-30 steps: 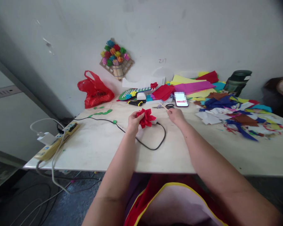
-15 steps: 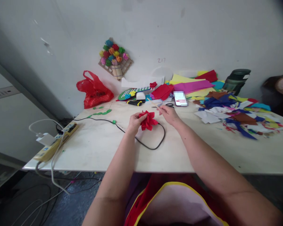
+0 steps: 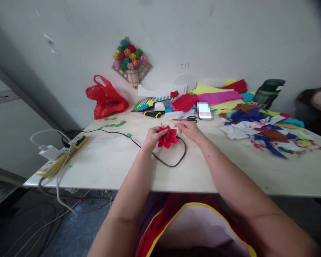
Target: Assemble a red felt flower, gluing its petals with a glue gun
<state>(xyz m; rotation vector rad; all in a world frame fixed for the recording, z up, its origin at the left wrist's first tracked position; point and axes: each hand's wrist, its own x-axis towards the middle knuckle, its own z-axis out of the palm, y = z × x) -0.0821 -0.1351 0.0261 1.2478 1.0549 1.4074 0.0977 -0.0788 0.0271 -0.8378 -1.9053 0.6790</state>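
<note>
A red paper flower [image 3: 168,138] with pointed petals is pinched between the thumb and fingers of my left hand [image 3: 153,137], above the middle of the table. Just to its right, my right hand [image 3: 188,129] is closed on a thin pale wooden stick [image 3: 172,121], whose free end points left over the flower. Black-handled scissors [image 3: 192,118] lie behind my right hand. A looped black cord [image 3: 173,166] runs on the table under and around the flower; where its end goes is hidden.
On the right lies a heap of paper scraps [image 3: 273,134]; folded coloured paper [image 3: 219,96], a phone [image 3: 204,111] and a yellow-black cutter [image 3: 152,114] lie behind. A red plastic bag [image 3: 109,101], green paper strips [image 3: 113,125] and a power strip [image 3: 61,157] stand left. A dark bottle [image 3: 269,92] stands back right.
My right hand has shifted slightly left, and the stick has swung lower, nearer the flower. The flower stays in my left hand. The whole view has tilted a little.
</note>
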